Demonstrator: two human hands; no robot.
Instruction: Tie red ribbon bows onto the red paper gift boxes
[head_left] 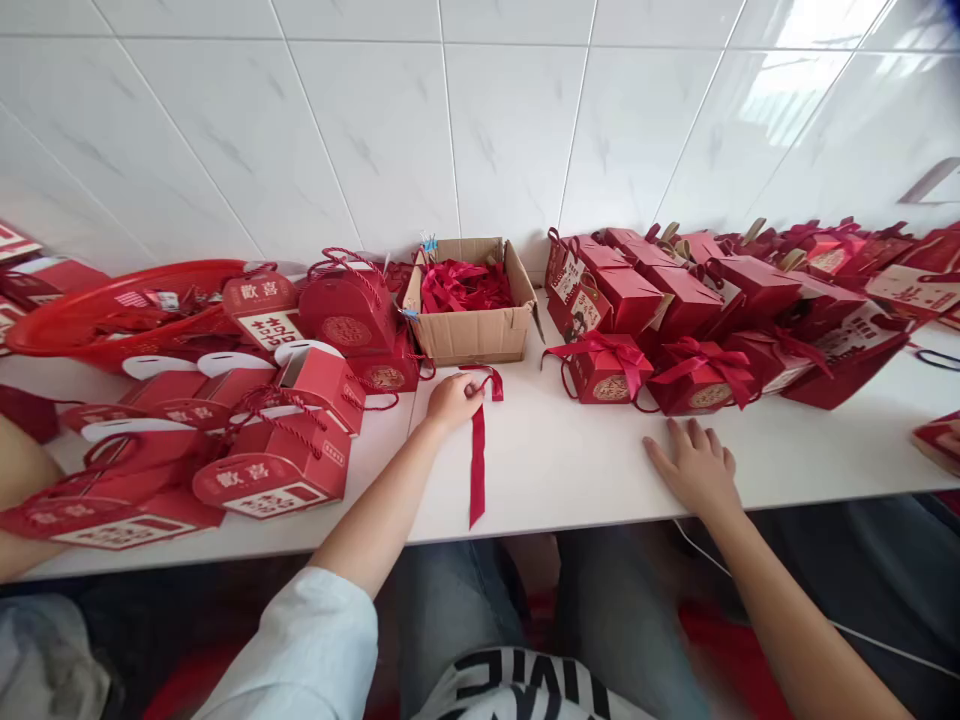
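My left hand (455, 400) pinches a dark red ribbon (478, 465) over the white table. One end of the ribbon hangs straight toward the table's front edge, and a short bent piece lies beside my fingertips. Just behind that hand stands a cardboard box (472, 337) full of loose red ribbons (465, 287). With fingers spread, my right hand (696, 468) rests on the tabletop near the front edge. Right behind it sit small red gift boxes (701, 390) tied with ribbon bows.
At left, several red gift boxes (274, 460) with rope handles crowd the table (555, 470). A red plastic basin (67, 305) holds small packets behind them. More red boxes (757, 285) fill the right rear. Another person's arm (22, 480) shows at the left edge. A tiled wall closes the back.
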